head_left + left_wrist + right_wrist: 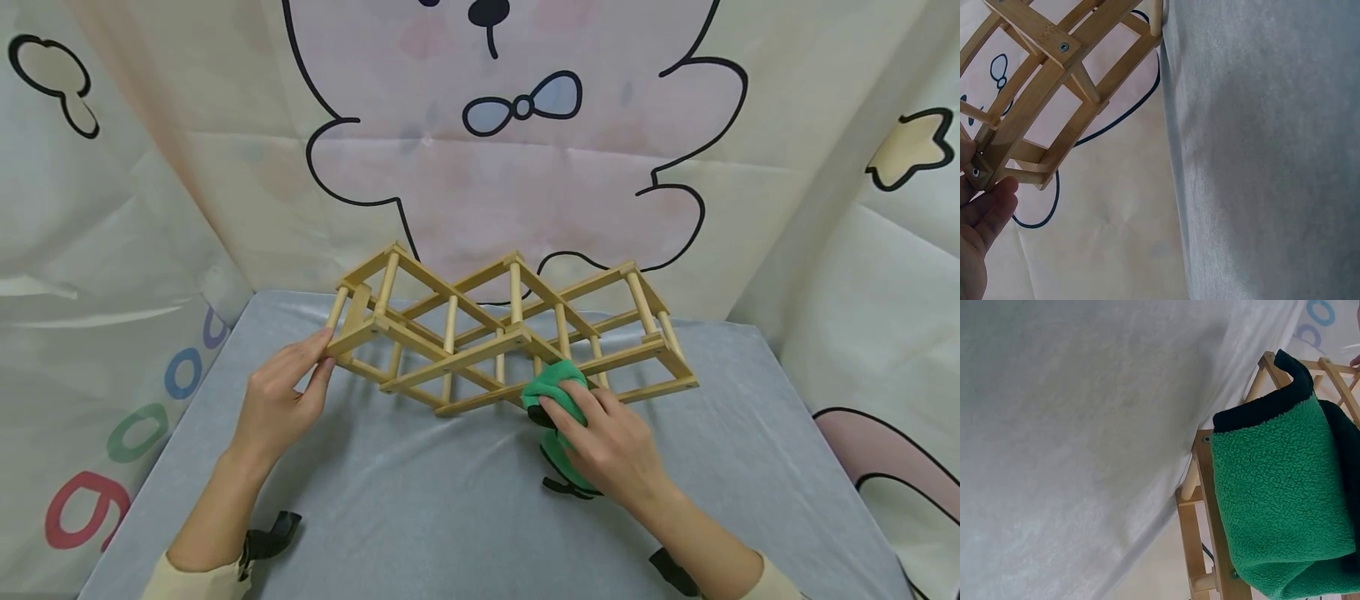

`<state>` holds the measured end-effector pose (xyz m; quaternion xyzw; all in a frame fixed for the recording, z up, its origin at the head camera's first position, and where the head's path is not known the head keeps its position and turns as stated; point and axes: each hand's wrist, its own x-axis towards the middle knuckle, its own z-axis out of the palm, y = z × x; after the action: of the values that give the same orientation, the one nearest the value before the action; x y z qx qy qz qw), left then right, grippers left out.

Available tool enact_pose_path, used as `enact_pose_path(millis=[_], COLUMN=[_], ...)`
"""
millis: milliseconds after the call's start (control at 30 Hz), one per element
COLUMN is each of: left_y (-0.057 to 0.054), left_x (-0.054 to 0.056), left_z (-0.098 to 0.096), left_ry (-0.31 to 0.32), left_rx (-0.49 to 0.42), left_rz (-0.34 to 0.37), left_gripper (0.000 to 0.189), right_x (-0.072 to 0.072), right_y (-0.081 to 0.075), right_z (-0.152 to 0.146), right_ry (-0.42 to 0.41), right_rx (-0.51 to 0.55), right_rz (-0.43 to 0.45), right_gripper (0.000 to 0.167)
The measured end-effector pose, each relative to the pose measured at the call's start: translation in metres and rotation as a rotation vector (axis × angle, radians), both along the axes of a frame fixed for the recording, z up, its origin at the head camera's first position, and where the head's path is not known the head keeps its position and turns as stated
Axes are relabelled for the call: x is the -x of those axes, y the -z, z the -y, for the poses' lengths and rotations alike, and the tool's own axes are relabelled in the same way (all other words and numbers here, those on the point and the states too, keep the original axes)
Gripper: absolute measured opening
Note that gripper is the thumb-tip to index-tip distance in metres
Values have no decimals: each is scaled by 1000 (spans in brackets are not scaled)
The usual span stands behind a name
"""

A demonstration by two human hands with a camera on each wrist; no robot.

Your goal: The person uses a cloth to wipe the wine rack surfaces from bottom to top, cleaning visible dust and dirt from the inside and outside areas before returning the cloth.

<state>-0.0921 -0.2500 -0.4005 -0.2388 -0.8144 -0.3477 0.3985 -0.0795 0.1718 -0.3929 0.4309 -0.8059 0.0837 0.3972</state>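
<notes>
A folding wooden lattice rack point(450, 364) of slats and round dowels is held tilted, zigzagging above the table. At its left end, my left hand point(281, 396) pinches a slat corner between thumb and fingers. The left wrist view shows those fingers point(1000, 203) at a screwed joint of the rack point(1029, 112). My right hand point(615, 446) grips a fluffy green cloth point(557, 381) with dark edging against a front lower slat, right of the middle. Part of the cloth hangs below the fingers. In the right wrist view the cloth point(1279, 494) covers part of the rack and hides the slats behind.
A table point(420, 500) with a grey-blue cover lies beneath the rack. Pale printed fabric walls point(750, 167) with cartoon drawings stand behind and on both sides. Black straps hang at the left wrist point(273, 533) and right wrist point(671, 571).
</notes>
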Motion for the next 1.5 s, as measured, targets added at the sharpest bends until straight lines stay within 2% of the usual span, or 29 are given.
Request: enact_pose_path(millis=[200, 367, 500, 767, 967, 1233, 1500], left_y=[1, 1, 1, 2, 3, 1, 3], left_x=[0, 0, 0, 0, 0, 0, 2], left_z=[-3, -3, -2, -1, -1, 1, 2], left_ry=[4, 1, -7, -6, -1, 4, 24], left_rx=[-15, -19, -26, -34, -31, -7, 12], left_rz=[5, 5, 5, 3, 3, 3, -4], left_gripper=[54, 55, 54, 54, 55, 53, 50], right_x=[-1, -2, -2, -1, -1, -1, -5], right_y=[-6, -18, -27, -46, -56, -58, -50], right_z=[-10, -24, -32, -42, -46, -53, -65], right_ry=[5, 50, 83, 81, 131, 114, 108], right_rx=[8, 21, 45, 142, 217, 237, 221], right_rz=[-4, -18, -66, -165, -252, -260, -257], right_gripper=[37, 39, 38, 29, 23, 22, 26])
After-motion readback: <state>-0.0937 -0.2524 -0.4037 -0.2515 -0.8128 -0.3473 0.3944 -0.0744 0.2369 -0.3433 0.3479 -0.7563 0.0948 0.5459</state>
